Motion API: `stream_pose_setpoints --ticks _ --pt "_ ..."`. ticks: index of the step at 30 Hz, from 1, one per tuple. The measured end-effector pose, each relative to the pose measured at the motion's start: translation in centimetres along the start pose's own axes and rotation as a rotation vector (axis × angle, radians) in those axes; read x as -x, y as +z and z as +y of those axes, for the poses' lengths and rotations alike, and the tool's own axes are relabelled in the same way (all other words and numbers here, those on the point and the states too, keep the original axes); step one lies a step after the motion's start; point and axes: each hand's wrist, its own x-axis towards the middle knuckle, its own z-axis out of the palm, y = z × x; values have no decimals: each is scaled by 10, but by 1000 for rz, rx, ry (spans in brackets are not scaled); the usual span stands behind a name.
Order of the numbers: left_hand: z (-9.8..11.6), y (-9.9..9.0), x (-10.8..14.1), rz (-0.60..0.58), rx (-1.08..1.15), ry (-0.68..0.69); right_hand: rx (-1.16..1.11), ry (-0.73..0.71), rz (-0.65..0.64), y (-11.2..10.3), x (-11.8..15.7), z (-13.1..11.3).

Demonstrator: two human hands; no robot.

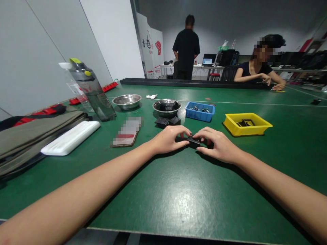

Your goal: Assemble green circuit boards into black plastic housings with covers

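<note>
A small black block-shaped part [194, 142] rests on the green table [178, 190], between my two hands. My left hand [170, 139] grips its left side with thumb and fingertips. On the right, my right hand [217, 143] pinches the same part, fingers on top and thumb at the near edge. Behind my left hand lie two more black parts [162, 122]. Further back a metal bowl [154, 109] holds several black pieces. A blue bin [199, 115] has small metal pieces in it, and a yellow bin [245, 130] contains black frame-like parts.
An empty-looking metal bowl [127, 101], a phone [127, 132], a white flat case [71, 139], a grey bottle [95, 93] and a bag [38, 132] are on the left. Black rails [189, 83] line the far edge. Across the table sits a person [258, 69]; another stands behind.
</note>
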Motion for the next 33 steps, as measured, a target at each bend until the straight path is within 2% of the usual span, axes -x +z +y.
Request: stream_pose_setpoints --ticks 5,8,13,15,22,25,29,33 --pt "-2 2 0 111 -122 -219 -35 76 -106 0 2 -7" --pt "-3 0 -1 90 -109 -291 -81 96 -107 2 3 -11" --pt "0 -3 -3 -199 -210 -292 -7 91 -112 4 3 -9" --pt "2 -3 -4 -244 -243 -297 31 82 -105 4 2 -7" --pt "5 -3 -5 -270 -250 -323 147 198 41 11 -7 0" --pt "5 -2 -5 -252 -243 -320 87 233 85 17 -13 1" --pt "5 -2 -4 -240 -237 -305 -13 183 49 20 -16 1" --pt "4 -2 -4 -256 -249 -304 42 127 21 17 -13 2"
